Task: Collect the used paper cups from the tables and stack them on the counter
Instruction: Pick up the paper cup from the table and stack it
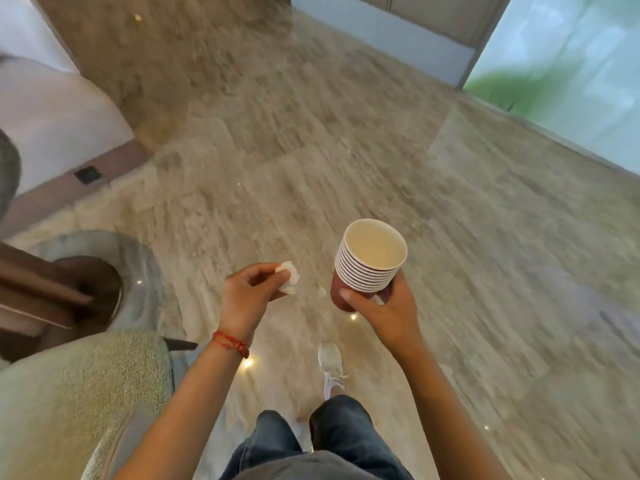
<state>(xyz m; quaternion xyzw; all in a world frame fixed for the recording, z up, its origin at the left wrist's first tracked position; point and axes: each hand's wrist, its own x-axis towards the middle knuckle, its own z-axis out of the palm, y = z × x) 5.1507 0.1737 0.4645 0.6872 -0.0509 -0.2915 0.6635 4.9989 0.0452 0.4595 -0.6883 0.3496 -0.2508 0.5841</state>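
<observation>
My right hand grips a stack of several nested paper cups, red-brown outside and cream inside, tilted with the mouth facing up and away from me. Its fingers curl round the bottom cup. My left hand pinches a small crumpled white tissue between thumb and fingers, level with the cups and to their left. A red thread bracelet circles my left wrist. Both hands hang over the polished marble floor. No counter is in view.
A fuzzy light-green chair stands at lower left. Beyond it is a round glass-topped table with a dark base. A pale sofa lies at far left, a glass wall at upper right. My white shoe is mid-step.
</observation>
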